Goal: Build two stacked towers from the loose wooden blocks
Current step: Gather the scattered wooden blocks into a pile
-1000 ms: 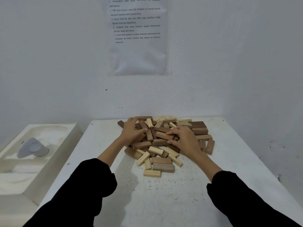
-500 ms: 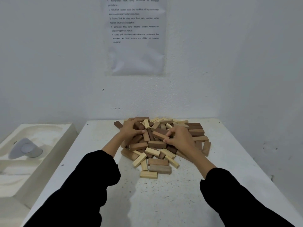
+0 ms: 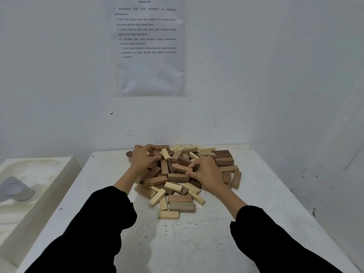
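Note:
A loose heap of wooden blocks (image 3: pixel 178 178), pale, tan and dark brown, lies on the far half of the white table (image 3: pixel 197 237). My left hand (image 3: pixel 142 159) sits on the heap's back left, with fingers and thumb curled round blocks there; what is under the palm is hidden. My right hand (image 3: pixel 206 174) lies on the heap's right side. Its thumb and fingers pinch the right end of a reddish-tan block (image 3: pixel 180 168) on top of the heap. No tower stands anywhere.
A printed sheet (image 3: pixel 149 46) hangs on the white wall behind the table. The right wall runs close along the table's right edge. A cream moulded tray (image 3: pixel 29 194) with a grey object (image 3: pixel 16 189) stands left of the table.
My right hand's fingers have closed on the end of the reddish-tan block. My left hand stays on the heap's back left. The heap looks the same.

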